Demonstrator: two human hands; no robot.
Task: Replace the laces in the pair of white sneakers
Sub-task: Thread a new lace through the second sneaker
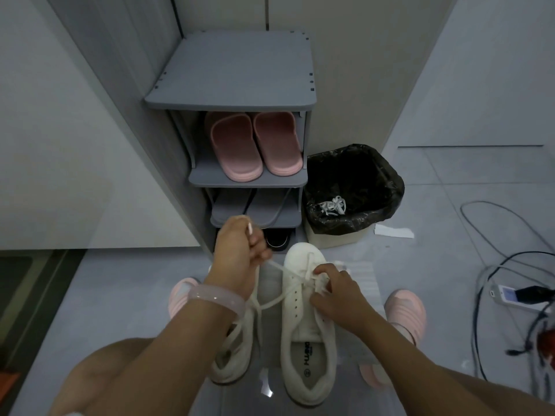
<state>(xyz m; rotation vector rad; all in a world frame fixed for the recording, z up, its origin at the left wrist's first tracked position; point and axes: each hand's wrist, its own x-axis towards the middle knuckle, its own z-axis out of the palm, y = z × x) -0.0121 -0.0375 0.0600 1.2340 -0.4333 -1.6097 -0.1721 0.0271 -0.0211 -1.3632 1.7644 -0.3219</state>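
The person crouches over two white sneakers on the floor in front of a grey shoe rack [231, 70]. The right sneaker [306, 328] is the one being laced; the left sneaker [237, 349] lies just beside it, partly under the left forearm. The left hand [240, 250] is clenched around the new lace [277, 295], raised and drawing it taut up and to the left. The right hand [336, 292] presses on the eyelet area with curled fingers — it seems to pinch the lace near an eyelet, though the exact grip is hidden.

Only the toe-end eyelets look threaded, so the lacing appears to be at an early stage. To do this step well, the right hand should steady the shoe while the left pulls evenly, keeping the flat lace untwisted and both ends matched in length before the next crossing — a lopsided pull now would leave one end short. A tangle of white laces [332, 205] lies in the black-lined bin [387, 178] beside the rack.
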